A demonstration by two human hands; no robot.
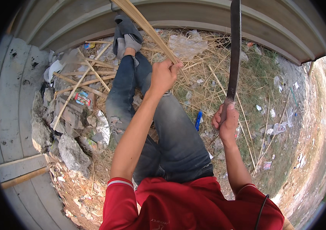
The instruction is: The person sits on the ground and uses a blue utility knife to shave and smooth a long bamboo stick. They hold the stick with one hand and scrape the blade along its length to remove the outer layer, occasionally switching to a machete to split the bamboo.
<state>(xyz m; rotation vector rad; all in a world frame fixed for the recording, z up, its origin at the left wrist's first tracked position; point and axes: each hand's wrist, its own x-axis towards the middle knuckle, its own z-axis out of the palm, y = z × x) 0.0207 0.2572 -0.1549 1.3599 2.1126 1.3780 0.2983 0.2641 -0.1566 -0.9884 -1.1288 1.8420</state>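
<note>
My left hand (163,76) is closed around the lower part of a long, flat, pale strip of split bamboo or wood (147,28). The strip slants up and to the left, past my shoes, and its top runs out of the picture. In my right hand (227,120) is a machete (234,53), gripped by the handle. Its long dark blade stands nearly straight up, well to the right of the strip and apart from it. Beneath my left hand lie thin straw-like shavings (193,76).
My legs (178,130) stretch forward across the ground. Several loose strips (84,78) lie crossed on the left, near broken stones (71,153). A slim blue plastic object (198,120) rests beside my thigh. A ridged metal sheet (193,17) runs along the far side, grey boards (11,99) along the left.
</note>
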